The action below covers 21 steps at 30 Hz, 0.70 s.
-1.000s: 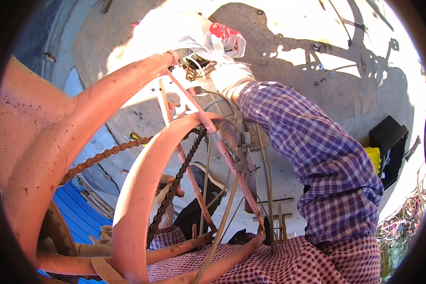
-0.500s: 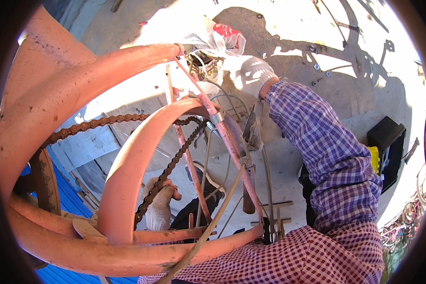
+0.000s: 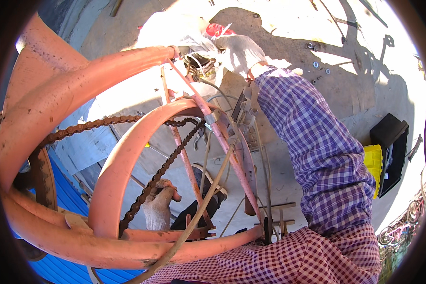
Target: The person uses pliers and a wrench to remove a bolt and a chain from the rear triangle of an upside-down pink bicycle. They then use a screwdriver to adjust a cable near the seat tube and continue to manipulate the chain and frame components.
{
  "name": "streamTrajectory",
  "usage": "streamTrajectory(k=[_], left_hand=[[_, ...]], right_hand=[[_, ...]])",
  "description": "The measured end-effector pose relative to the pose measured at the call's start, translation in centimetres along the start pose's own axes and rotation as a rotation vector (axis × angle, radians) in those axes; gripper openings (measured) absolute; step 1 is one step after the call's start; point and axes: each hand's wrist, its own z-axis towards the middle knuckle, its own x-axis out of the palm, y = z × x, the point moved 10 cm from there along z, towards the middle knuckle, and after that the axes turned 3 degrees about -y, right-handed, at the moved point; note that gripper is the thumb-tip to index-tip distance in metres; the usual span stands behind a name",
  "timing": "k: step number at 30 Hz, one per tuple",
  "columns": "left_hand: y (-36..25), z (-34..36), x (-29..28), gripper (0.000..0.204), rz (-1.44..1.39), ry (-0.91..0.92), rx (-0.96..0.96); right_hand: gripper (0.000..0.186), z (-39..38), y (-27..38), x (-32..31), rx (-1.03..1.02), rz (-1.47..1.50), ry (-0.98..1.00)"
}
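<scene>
A salmon-pink bicycle frame (image 3: 61, 80) fills the left side, with a pink curved fender (image 3: 109, 180), rusty chain (image 3: 87, 127), thin pink stays and loose cables. My left hand (image 3: 160, 201), in a pale knit glove, is low behind the dark stretch of chain, fingers curled; whatever they hold is hidden. My right hand (image 3: 239, 54), gloved, reaches to a white-and-red plastic bag (image 3: 180, 28) and a cluster of metal parts and cables (image 3: 199, 64) at the frame's upper end. Its fingertips are hidden there. My plaid right sleeve runs down the right side.
Several washers and bolts (image 3: 315, 65) lie on the worn board floor (image 3: 364, 94) at upper right, beside long tools. A black toolbox (image 3: 383, 132) with a yellow part (image 3: 371, 165) sits at right. Tangled bicycles (image 3: 404, 222) are at far right, blue corrugated sheeting (image 3: 71, 199) at lower left.
My right hand has shifted up toward the bag. The bicycle frame sits differently in view, its lower tubes further left, and more of my left glove shows.
</scene>
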Motion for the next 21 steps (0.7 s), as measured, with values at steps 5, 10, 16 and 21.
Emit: streamTrajectory(k=[5, 10, 16, 21], left_hand=[[0.9, 0.1, -1.3, 0.012, 0.056, -0.045, 0.012], [1.0, -0.3, -0.7, 0.008, -0.091, -0.032, -0.065], [-0.4, -1.6, -0.5, 0.008, 0.052, -0.054, 0.005], [1.5, -2.7, -2.0, 0.011, -0.084, -0.053, -0.198]], right_hand=[[0.025, 1.4, -0.1, -1.4, -0.246, -0.406, -0.056], [0.025, 0.8, -4.0, -2.8, -0.041, -0.087, -0.093], [0.029, -1.3, -3.1, 0.0, 0.057, -0.092, 0.073], [0.031, -2.1, -2.9, -1.4, 0.138, 0.159, -0.172]])
